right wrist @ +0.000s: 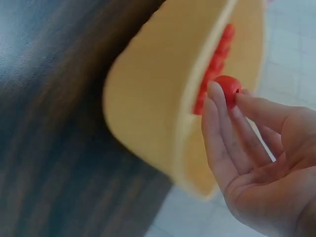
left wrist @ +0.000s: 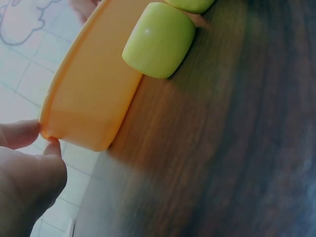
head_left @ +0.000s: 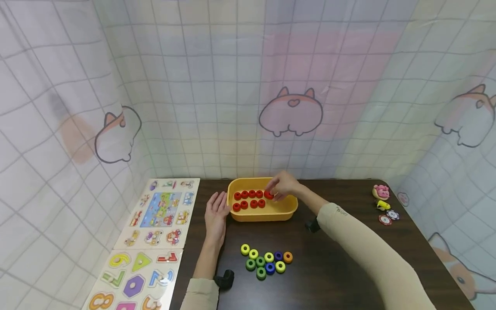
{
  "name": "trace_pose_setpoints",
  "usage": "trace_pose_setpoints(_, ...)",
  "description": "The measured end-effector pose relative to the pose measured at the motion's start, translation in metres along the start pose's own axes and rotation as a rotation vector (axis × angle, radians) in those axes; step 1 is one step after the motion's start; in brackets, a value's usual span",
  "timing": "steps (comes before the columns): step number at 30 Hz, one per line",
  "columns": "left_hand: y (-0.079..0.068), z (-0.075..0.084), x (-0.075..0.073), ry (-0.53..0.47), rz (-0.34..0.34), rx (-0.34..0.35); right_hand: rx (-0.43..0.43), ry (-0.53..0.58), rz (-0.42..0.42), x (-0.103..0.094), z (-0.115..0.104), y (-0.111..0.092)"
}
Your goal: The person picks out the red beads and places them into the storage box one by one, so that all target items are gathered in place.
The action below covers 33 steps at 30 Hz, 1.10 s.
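A yellow plastic bin (head_left: pixel 263 218) stands near the back of the dark table. Inside it, red beads (head_left: pixel 252 203) with holes sit in two rows at the left and middle. My right hand (head_left: pixel 286 184) is over the bin's right half and pinches another red bead (right wrist: pixel 228 88) between thumb and fingertips, beside the back row. At the bin's left end, my left hand (head_left: pixel 217 215) touches the rim with its fingertips, the fingers loosely extended. In the left wrist view, that hand (left wrist: pixel 29 173) meets the rim's corner; its other fingers are hidden.
Yellow, green, blue and orange beads (head_left: pixel 261 261) lie loose in front of the bin. Two puzzle boards (head_left: pixel 186 234) lie along the left edge. Small toys (head_left: pixel 381 192) and two poker chips (head_left: pixel 385 220) lie at the far right. A curtain (head_left: pixel 240 86) hangs behind the table.
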<state>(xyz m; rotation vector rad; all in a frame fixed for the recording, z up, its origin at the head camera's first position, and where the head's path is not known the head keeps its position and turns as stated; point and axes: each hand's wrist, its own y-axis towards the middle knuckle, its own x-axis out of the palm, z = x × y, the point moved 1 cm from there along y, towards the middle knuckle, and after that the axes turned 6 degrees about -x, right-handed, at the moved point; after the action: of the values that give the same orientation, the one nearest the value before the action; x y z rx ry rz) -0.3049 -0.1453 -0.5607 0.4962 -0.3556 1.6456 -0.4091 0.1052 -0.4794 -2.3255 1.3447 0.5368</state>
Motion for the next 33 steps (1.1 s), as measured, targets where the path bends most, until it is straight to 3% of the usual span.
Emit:
trace_pose_setpoints(7,-0.001,-0.009,-0.002,-0.047,0.001,-0.04,0.045,-0.058,0.012,0.022,0.03,0.003)
trace_pose_setpoints(12,0.003,-0.015,-0.005,-0.04,0.009,-0.024,0.008,-0.076,0.015,0.024,0.02,-0.004)
trace_pose_setpoints(20,0.008,-0.012,-0.005,0.016,0.028,0.007,-0.102,-0.019,0.1,0.003,0.007,-0.027)
trace_pose_setpoints(22,0.01,-0.01,-0.006,0.058,0.036,0.018,-0.122,-0.031,0.137,-0.002,0.008,-0.034)
trace_pose_setpoints(28,0.01,0.008,-0.005,0.334,0.105,0.075,-0.176,-0.15,0.245,-0.009,0.016,-0.054)
trace_pose_setpoints(33,0.009,0.033,0.001,0.443,0.064,0.079,-0.203,-0.232,0.354,-0.012,0.024,-0.07)
